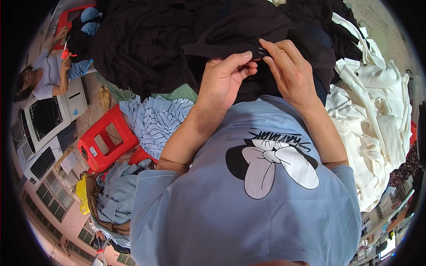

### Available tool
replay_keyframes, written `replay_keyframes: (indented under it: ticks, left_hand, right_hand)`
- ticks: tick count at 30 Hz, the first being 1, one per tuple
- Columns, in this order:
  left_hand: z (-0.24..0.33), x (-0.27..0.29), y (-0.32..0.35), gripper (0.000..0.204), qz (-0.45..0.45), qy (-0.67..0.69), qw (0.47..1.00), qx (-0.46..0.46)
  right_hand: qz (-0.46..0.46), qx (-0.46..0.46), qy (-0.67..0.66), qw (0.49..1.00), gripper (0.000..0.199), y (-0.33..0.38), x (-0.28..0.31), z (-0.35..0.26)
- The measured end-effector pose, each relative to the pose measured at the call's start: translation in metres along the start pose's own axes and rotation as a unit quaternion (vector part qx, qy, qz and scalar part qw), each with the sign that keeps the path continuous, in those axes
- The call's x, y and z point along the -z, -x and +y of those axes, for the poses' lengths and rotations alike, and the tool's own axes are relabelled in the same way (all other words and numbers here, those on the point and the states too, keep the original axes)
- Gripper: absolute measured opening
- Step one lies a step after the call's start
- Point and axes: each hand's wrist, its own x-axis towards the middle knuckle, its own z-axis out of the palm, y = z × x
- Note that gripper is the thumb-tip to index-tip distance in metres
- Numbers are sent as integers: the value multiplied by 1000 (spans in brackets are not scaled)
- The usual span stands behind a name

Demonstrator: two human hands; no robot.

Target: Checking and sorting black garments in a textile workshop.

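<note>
A large heap of black cloth garments (142, 44) spreads in front of me. My left hand (225, 80) pinches an edge of the black cloth between thumb and fingers. Close beside it, my right hand (290, 71) is closed, with its thumb and forefinger around a small dark pointed thing (262, 52) with a shiny edge. Its kind is too small to make out against the cloth. Both sets of fingertips nearly meet above the heap, and the lower fingers of each hand are curled.
White garments (368, 115) are piled at my right. To my left are a blue striped cloth (155, 119), a red plastic stool (108, 139) and a container of blue-grey clothes (117, 193). Another person (51, 73) sits at far left, holding a red-handled tool (66, 53).
</note>
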Motion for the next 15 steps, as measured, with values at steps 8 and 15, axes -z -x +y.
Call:
replay_keyframes:
  ticks: [8, 15]
  left_hand:
    - [-3, 5, 0, 13, -17, -20, 1000, -11]
    - [-5, 4, 0, 14, 4, -15, 1000, -20]
  right_hand:
    - [7, 17, 29, 999, 28, 0, 0, 1]
    - [11, -33, -35, 999, 23, 3, 0, 4]
